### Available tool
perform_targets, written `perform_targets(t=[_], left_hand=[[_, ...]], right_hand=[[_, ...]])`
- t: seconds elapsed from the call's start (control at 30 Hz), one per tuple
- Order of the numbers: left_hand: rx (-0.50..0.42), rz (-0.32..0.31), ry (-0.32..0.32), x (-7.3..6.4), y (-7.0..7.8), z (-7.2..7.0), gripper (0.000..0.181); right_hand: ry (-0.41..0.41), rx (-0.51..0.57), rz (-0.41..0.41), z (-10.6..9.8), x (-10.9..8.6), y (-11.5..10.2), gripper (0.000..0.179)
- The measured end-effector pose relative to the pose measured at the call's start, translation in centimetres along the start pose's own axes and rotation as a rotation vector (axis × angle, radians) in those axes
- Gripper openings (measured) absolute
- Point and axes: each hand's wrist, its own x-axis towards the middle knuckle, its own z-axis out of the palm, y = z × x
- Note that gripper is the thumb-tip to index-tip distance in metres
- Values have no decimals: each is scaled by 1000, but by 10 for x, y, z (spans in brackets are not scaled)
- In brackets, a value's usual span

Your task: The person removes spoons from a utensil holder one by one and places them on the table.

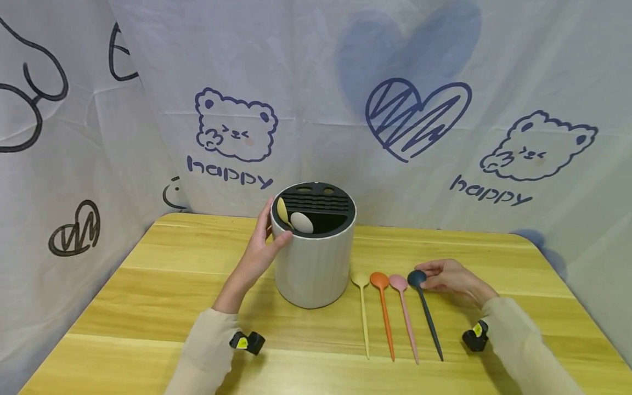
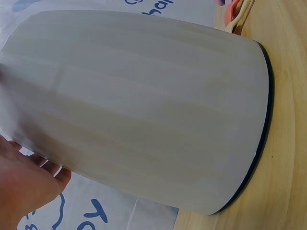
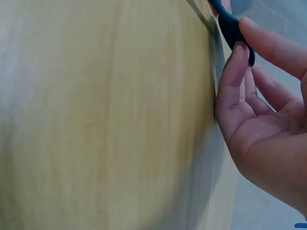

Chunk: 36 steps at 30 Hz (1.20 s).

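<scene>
A round, light grey utensil holder (image 1: 313, 269) with a black slotted top stands on the table. My left hand (image 1: 259, 249) grips its left side near the rim, thumb in front and fingers behind. Inside the open compartment are a yellow spoon (image 1: 282, 210) and a white spoon (image 1: 302, 222), only their bowls showing. To the right, my right hand (image 1: 451, 280) pinches the bowl of a dark blue spoon (image 3: 232, 31) between thumb and fingers. Beside it lie a pink spoon (image 1: 399, 283), an orange spoon (image 1: 380, 280) and a pale yellow spoon (image 1: 361, 280), handles toward me.
The wooden table (image 1: 148, 307) ends at a white cloth backdrop (image 1: 316, 99) printed with bears and hearts, close behind the holder. A black wrist camera (image 1: 254, 343) is on the left sleeve, and another camera (image 1: 475, 337) on the right.
</scene>
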Motion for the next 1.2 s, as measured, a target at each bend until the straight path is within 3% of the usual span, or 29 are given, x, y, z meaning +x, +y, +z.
perform_targets(t=[0.23, 0.53, 0.97, 1.2], left_hand=[[4, -1, 2, 1, 1, 0, 93], [7, 3, 4, 2, 2, 0, 95], [7, -3, 1, 2, 2, 1, 94], [7, -10, -1, 1, 3, 0, 92]], right_hand=[[9, -61, -10, 0, -1, 1, 55], [20, -65, -2, 1, -2, 0, 54], [83, -243, 1, 4, -6, -1, 50], [101, -268, 0, 6, -6, 0, 51]])
